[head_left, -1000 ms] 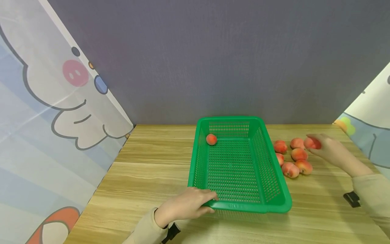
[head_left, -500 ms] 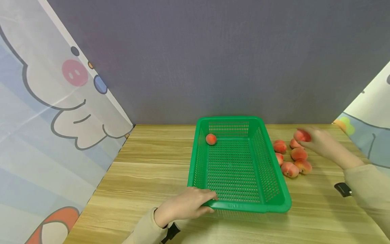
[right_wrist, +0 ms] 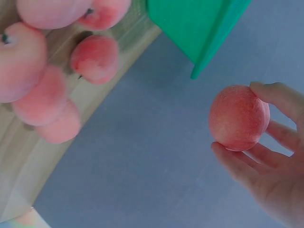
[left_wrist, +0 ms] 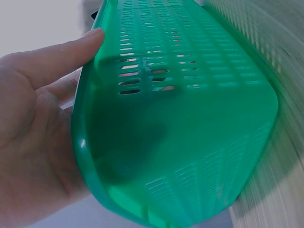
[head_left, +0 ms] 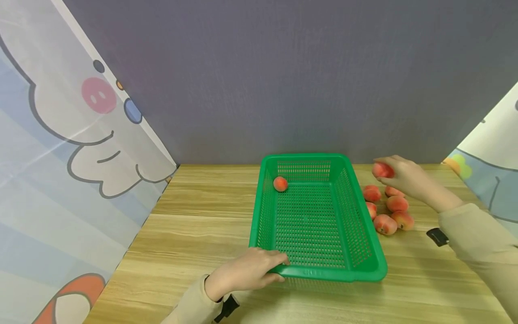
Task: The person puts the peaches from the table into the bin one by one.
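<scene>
My left hand [head_left: 248, 270] grips the near left corner of a green plastic basket [head_left: 323, 272], thumb outside and fingers over the rim; the left wrist view shows the thumb [left_wrist: 71, 54] along that rim. Inside the basket, at its far left corner, lies one peach [head_left: 280, 184]. My right hand [head_left: 406, 177] pinches another peach [head_left: 382, 170] between thumb and fingertips, raised above the table just right of the basket's far right corner. In the right wrist view this held peach [right_wrist: 237, 118] is clear of the other fruit.
Several peaches [head_left: 397, 204] lie grouped on the wooden table [head_left: 202, 234] along the basket's right side. A grey wall [head_left: 283, 81] rises behind the table's far edge. Cartoon-printed sheets [head_left: 52, 157] hang at the left and right.
My right hand has carried its peach leftward and slightly up, over the grouped peaches toward the basket. The left hand, the basket and the peach inside have stayed in place.
</scene>
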Tool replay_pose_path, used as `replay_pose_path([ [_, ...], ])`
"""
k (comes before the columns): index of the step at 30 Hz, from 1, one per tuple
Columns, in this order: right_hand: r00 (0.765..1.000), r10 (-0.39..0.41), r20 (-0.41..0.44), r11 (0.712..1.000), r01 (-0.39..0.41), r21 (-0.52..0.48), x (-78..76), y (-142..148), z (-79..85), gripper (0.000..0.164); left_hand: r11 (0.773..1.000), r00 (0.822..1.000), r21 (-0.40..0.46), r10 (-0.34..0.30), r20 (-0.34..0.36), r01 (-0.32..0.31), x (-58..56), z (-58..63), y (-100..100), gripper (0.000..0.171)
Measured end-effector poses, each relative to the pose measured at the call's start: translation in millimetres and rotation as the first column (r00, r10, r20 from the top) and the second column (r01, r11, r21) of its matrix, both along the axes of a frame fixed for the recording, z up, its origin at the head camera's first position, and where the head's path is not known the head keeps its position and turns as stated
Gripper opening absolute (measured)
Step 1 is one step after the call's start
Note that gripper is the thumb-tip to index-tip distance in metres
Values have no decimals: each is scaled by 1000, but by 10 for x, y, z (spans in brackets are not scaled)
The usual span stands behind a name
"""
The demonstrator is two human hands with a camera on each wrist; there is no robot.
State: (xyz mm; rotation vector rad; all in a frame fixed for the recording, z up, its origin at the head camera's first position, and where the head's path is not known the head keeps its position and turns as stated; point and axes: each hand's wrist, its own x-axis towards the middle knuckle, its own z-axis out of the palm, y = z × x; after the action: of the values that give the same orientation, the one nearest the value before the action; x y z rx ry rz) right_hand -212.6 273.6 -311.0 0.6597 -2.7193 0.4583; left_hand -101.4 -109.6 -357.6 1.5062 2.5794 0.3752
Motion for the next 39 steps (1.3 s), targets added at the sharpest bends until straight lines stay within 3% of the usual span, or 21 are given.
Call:
replay_pose_path([
  [4, 1000, 12, 19, 1000, -12, -1, -24, -90, 50, 40, 1000, 1000, -2, 0, -2, 0, 1, -5, 0, 23],
  [11, 999, 47, -21, 999, -47, 0, -110, -272, 114, 40, 1000, 1000, 3, 0, -7, 0, -5, -10, -3, 23],
  [21, 993, 85, 86, 996, -86, 8, -200, -554, 209, 44, 1000, 1000, 7, -1, -19, 1, 1, -9, -3, 23],
  [39, 983, 167, 76, 986, -167, 3, -353, -968, 201, 40, 1000, 1000, 3, 3, -14, -3, 2, -14, -6, 23],
])
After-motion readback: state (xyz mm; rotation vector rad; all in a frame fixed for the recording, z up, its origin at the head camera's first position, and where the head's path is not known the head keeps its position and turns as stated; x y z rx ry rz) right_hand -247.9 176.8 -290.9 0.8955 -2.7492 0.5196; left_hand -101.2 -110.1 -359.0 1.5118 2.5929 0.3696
